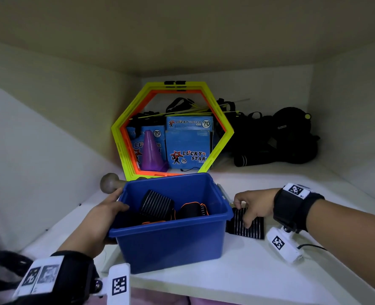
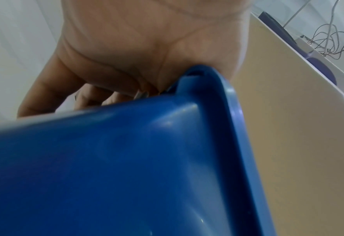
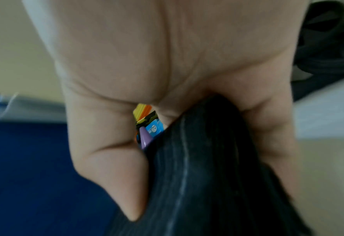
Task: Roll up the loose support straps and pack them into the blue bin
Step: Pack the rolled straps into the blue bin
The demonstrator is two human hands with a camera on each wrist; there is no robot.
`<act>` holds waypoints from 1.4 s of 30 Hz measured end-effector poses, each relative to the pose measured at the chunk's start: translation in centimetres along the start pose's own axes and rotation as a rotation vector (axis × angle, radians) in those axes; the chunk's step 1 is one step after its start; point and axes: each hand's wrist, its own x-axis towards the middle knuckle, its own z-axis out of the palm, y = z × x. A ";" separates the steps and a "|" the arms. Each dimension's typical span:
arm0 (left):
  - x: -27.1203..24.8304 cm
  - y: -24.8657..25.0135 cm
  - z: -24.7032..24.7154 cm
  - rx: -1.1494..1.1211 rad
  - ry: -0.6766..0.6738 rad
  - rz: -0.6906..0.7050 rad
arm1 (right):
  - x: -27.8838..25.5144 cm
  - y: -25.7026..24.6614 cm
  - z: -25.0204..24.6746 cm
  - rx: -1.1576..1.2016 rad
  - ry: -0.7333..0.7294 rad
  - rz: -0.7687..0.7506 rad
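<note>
1. The blue bin (image 1: 171, 243) is gripped at its left rim by the left hand (image 1: 98, 223), fingers curled around it
2. The striped strap (image 1: 244, 224), beside the bin, is pinched by the right hand (image 1: 254, 205); unrolling could be caused by a loose pinch

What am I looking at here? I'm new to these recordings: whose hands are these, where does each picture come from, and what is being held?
No machine: a person works with bare hands, wearing one camera on the head and one on each wrist. The head view looks down onto a white shelf. The left hand grips the edge of the blue bin; the left wrist view shows that same rim from below. Rolled straps already lie in the bin. The right hand pinches a black striped strap on the shelf beside the bin; the right wrist view shows it close up. Behind stand a yellow hexagon frame, blue boxes and a purple cone.
</note>
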 end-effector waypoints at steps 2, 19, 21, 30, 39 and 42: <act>0.0 0.0 0.0 -0.007 -0.009 0.002 | -0.6 -0.3 -1.1 0.036 -0.013 0.009; 1.0 -0.3 0.0 -0.083 -0.027 -0.013 | -2.1 -20.1 -6.0 -0.382 -0.160 -0.264; 1.1 -0.3 0.0 -0.084 -0.039 -0.008 | -0.6 -21.4 -4.8 -0.549 -0.197 -0.204; 2.0 -0.7 -0.5 -0.118 -0.105 0.026 | 3.2 -24.0 -1.8 -0.918 -0.263 0.066; 3.3 -1.5 -0.2 -0.143 -0.098 0.035 | 4.3 -24.5 0.4 -1.073 -0.231 0.020; 3.2 -1.3 -0.3 -0.147 -0.086 0.042 | 4.6 -24.5 0.0 -0.975 -0.221 0.028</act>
